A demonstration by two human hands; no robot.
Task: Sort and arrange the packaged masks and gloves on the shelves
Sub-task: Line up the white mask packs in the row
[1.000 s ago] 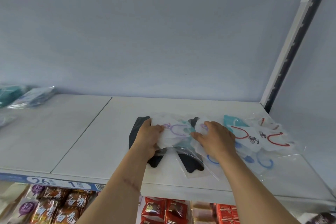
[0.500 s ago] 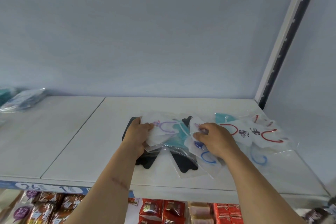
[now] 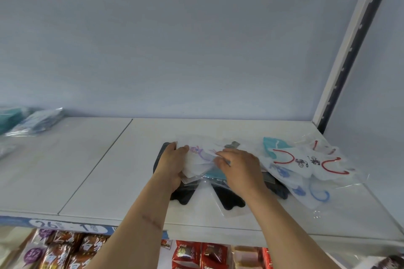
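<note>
Forearms are reaching up from the bottom of the frame, converging on a heap of packaged masks lying on the white shelf [image 3: 91,170] at centre right. The left hand [image 3: 172,166] is lying with its palm turned inward against the left edge of a white mask packet with purple loops [image 3: 200,159], its fingers curling under the edge of the small stack and its thumb lying on top, so it is gripping that bundle from the side. The right hand [image 3: 240,169] is lying palm down over the right part of the same packet, knuckles raised, fingers bent and pointing left toward the other hand; the fingertips are pressing down on the plastic, though whether they are pinching it I cannot tell. Under both hands black masks in clear bags [image 3: 229,200] are sticking out toward the front lip of the shelf, with a teal one showing between them. Just right of the right hand, white masks with red loops [image 3: 306,162] are lying overlapped on a teal mask [image 3: 269,144] and on packets with blue loops [image 3: 317,194], all in crinkled clear plastic, spreading toward the right upright. At the far left of the frame, well apart from the hands, blurred teal and blue packets [image 3: 32,121] are lying against the pale back wall. Along the bottom edge, beneath a blue price strip [image 3: 65,224], snack bags [image 3: 65,251] in brown and red are showing on the lower shelf.
</note>
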